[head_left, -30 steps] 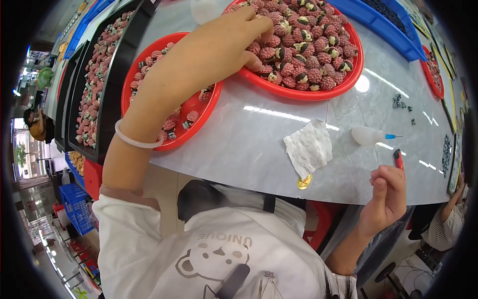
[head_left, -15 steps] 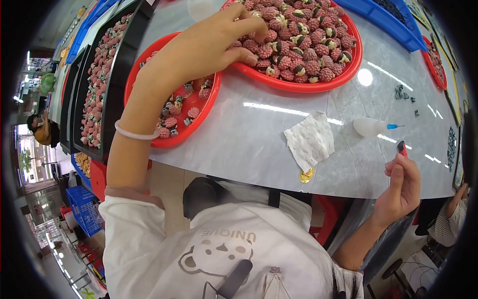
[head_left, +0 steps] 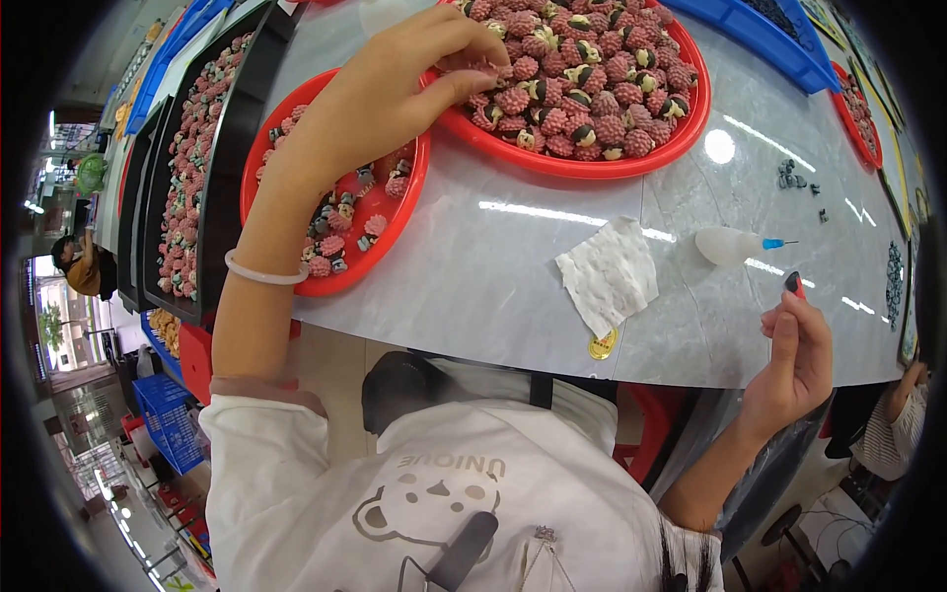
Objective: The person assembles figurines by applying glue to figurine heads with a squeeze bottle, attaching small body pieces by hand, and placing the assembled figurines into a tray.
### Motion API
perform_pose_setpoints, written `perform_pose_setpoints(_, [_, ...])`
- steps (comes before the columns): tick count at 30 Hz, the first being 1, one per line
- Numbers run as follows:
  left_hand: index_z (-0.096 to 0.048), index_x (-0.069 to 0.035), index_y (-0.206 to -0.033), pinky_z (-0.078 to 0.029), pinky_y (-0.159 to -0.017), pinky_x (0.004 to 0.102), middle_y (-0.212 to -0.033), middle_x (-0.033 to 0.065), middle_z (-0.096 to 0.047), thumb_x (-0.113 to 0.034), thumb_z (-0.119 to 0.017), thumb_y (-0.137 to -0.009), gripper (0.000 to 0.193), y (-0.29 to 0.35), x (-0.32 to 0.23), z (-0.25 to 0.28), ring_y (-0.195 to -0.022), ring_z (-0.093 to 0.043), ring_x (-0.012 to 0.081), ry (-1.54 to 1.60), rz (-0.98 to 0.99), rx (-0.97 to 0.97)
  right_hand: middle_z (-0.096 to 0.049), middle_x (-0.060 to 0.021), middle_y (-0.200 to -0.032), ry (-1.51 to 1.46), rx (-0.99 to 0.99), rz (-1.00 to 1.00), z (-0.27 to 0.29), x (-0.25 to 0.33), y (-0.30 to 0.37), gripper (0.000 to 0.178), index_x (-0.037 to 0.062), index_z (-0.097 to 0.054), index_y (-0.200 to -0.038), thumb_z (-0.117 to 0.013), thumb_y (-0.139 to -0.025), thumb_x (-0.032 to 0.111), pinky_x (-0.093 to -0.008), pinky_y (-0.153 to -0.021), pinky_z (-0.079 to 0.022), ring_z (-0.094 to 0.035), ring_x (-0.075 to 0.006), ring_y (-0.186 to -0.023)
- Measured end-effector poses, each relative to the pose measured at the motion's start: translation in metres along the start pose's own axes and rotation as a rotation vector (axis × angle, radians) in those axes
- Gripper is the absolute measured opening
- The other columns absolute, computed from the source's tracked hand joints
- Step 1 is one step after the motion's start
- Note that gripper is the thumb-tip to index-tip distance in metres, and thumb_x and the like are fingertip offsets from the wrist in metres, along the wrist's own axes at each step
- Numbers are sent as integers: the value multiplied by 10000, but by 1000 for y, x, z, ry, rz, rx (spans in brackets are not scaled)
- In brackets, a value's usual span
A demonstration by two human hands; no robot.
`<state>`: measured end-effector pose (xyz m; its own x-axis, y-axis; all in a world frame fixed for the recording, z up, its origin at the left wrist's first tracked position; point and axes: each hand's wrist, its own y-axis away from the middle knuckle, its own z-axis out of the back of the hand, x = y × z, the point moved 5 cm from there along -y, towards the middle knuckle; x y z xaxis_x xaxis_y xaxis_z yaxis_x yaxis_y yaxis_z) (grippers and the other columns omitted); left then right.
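My left hand (head_left: 434, 74) reaches over the near left rim of a large red tray (head_left: 602, 170) heaped with pink, knobbly figurines (head_left: 592, 89) with cream and black parts. Its thumb and fingers are pinched together on one pink figurine, mostly hidden by the fingers. Under my left forearm lies a smaller red tray (head_left: 385, 242), holding pink figurines with grey parts. At the right, my right hand (head_left: 794, 360) is closed around a small red tool with a black tip (head_left: 794, 284), pointing up; the rest of it is hidden in the fingers.
A white squeeze bottle (head_left: 723, 245) with a blue needle tip lies near a crumpled white tissue (head_left: 609, 276) and a gold round sticker (head_left: 603, 344). Small dark pieces (head_left: 792, 178) are scattered at right. Black trays (head_left: 222, 168) of figurines stand left; a blue tray (head_left: 760, 44) is far right.
My left hand's fingers have drawn together on a figurine and pulled back slightly toward the tray's left rim. The right hand stays nearly still with its tool.
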<state>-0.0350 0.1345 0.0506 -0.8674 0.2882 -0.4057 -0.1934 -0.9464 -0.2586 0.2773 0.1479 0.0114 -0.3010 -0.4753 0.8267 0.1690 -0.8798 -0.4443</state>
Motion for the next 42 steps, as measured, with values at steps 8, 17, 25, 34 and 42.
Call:
perform_pose_setpoints(8, [-490,-23,-952,-442,-707,243,-944,107,-509,-151,-580,-780,233,41,-49,-37,-813,-535,170,1236,160,-260,-562,-77,-898,22,275,-113,-45,-7,-18,269,-42,-523,-1001,-559,-741,14,-252,-765,-383,-511,-142,-832])
perform_pose_setpoints(17, [-423,-22,-1004,-445,-591,191,-935,127,-491,-276,-539,-812,339,54,-80,-105,-774,-543,171,1650,327,-257,-520,-74,-832,-226,344,-230,-23,8,-12,553,-55,-480,-1056,-604,-737,381,-243,-630,-407,-504,-141,-712])
perform_pose_setpoints(25, [-429,20,-1002,-430,-608,179,-938,158,-504,-258,-497,-840,330,55,-85,-119,-720,-540,143,1677,455,-254,-471,-127,-909,-218,378,-177,-5,6,-13,508,-4,-464,-980,-618,-720,405,-269,-780,-323,-444,-189,-879])
perform_pose_setpoints(34, [-453,11,-980,-428,-591,182,-937,144,-509,-266,-564,-797,350,58,-83,-120,-731,-547,136,1678,445,-172,-471,-159,-925,-202,472,-183,-24,16,-18,468,-41,-478,-987,-517,-795,384,-281,-684,-405,-480,-208,-831])
perform_pose_setpoints(42, [-466,10,-966,-437,-578,184,-917,151,-525,-264,-586,-780,352,58,-83,-119,-721,-552,142,1665,464,-173,-484,-193,-916,34,673,142,-17,47,-24,441,-78,-481,-982,-542,-777,308,-306,-695,-413,-498,-233,-802])
